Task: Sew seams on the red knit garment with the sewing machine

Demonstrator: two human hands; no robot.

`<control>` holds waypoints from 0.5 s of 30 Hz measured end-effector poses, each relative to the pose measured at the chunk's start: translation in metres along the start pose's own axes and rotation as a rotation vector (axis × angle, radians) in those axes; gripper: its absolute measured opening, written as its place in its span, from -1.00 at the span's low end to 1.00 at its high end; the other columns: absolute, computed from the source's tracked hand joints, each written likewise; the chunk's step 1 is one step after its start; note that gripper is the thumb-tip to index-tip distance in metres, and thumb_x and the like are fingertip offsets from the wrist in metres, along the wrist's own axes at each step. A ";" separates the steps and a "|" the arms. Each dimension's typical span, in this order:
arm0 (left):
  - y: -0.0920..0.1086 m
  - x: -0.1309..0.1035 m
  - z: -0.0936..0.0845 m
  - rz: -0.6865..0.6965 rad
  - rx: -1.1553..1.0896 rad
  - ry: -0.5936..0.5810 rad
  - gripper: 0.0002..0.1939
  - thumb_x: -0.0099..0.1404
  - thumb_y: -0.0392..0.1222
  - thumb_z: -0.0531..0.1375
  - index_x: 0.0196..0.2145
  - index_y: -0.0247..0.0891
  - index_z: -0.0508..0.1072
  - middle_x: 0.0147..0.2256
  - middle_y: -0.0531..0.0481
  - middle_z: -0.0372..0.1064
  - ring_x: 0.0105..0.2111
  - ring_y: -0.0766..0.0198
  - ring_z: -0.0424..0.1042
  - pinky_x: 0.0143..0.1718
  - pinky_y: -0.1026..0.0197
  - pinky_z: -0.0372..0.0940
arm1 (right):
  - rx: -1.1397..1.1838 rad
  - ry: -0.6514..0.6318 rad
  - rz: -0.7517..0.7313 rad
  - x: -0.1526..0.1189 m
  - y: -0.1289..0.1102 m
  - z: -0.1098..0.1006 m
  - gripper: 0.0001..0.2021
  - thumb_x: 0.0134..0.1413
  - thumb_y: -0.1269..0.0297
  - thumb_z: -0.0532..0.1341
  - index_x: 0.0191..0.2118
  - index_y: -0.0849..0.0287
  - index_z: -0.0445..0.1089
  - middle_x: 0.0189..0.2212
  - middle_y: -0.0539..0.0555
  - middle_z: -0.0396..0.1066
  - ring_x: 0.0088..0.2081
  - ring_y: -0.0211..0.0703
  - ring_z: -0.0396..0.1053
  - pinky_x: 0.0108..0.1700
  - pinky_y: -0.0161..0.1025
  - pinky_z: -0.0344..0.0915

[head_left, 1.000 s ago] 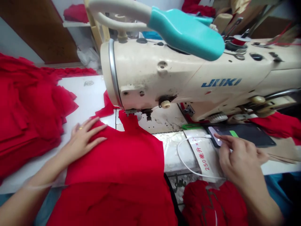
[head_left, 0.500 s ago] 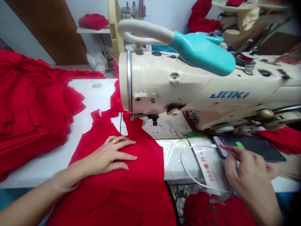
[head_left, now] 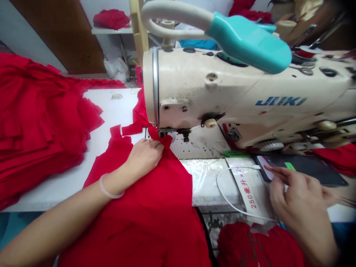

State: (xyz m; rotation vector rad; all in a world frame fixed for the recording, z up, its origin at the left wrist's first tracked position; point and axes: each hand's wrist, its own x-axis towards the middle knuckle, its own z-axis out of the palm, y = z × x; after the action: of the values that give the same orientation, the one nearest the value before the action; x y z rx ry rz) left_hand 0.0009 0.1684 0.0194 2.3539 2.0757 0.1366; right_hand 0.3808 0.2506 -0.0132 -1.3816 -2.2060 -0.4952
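Note:
My left hand (head_left: 146, 154), with a ring and a pale bracelet, lies on a red cloth garment piece (head_left: 164, 185). Its fingers are curled together on the cloth strap just before the needle area of the sewing machine (head_left: 183, 85). The strap end lies under the presser foot (head_left: 162, 134). Over at the right, my right hand (head_left: 300, 200) points its index finger onto the lit screen edge of a phone (head_left: 265, 168); the other fingers are curled. Thin dark prongs (head_left: 345, 200) stick out beyond this hand; their kind is unclear.
A tall pile of red cloth pieces (head_left: 39, 129) covers the table's left. A white cable (head_left: 222, 193) loops from the phone over a printed sheet (head_left: 244, 189). A red bundle (head_left: 258, 244) sits below the table edge. A turquoise-headed lamp (head_left: 250, 44) hangs over the machine.
My left hand has slid forward toward the needle, and its spread fingers have curled onto the cloth. The right hand stays at the phone. The view has shifted slightly.

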 end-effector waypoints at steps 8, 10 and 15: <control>0.040 -0.055 -0.092 0.498 -0.928 -0.623 -0.76 0.42 -0.27 0.11 -0.05 -0.07 0.50 -0.11 0.08 0.57 -0.15 0.29 0.56 -0.05 0.31 0.43 | -0.004 -0.008 -0.012 -0.002 0.006 0.002 -0.64 0.25 0.17 -0.07 -0.05 0.17 0.38 -0.32 0.21 0.47 -0.25 0.07 0.36 -0.10 0.00 0.02; 0.046 -0.062 -0.098 0.533 -0.990 -0.714 -0.73 0.41 -0.31 0.15 -0.01 -0.06 0.50 -0.06 0.04 0.55 -0.04 0.26 0.52 0.07 0.29 0.39 | 0.007 -0.020 0.004 -0.002 0.006 0.002 -0.65 0.22 0.18 -0.05 -0.05 0.15 0.38 -0.33 0.20 0.46 -0.25 0.07 0.36 -0.11 0.00 0.01; 0.019 -0.046 -0.046 0.221 -0.866 -0.265 -0.74 0.47 -0.25 0.06 -0.03 -0.19 0.52 -0.06 -0.07 0.52 -0.06 0.20 0.50 0.02 0.15 0.40 | 0.011 -0.075 0.056 -0.002 0.006 0.002 -0.68 0.22 0.20 -0.04 -0.07 0.12 0.36 -0.32 0.19 0.46 -0.22 0.10 0.35 -0.09 0.01 0.01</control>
State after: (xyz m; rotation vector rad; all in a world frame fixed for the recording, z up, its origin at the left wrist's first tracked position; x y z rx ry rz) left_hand 0.0112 0.1179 0.0635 1.8921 1.2495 0.5559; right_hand 0.3862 0.2528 -0.0156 -1.4737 -2.2190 -0.4173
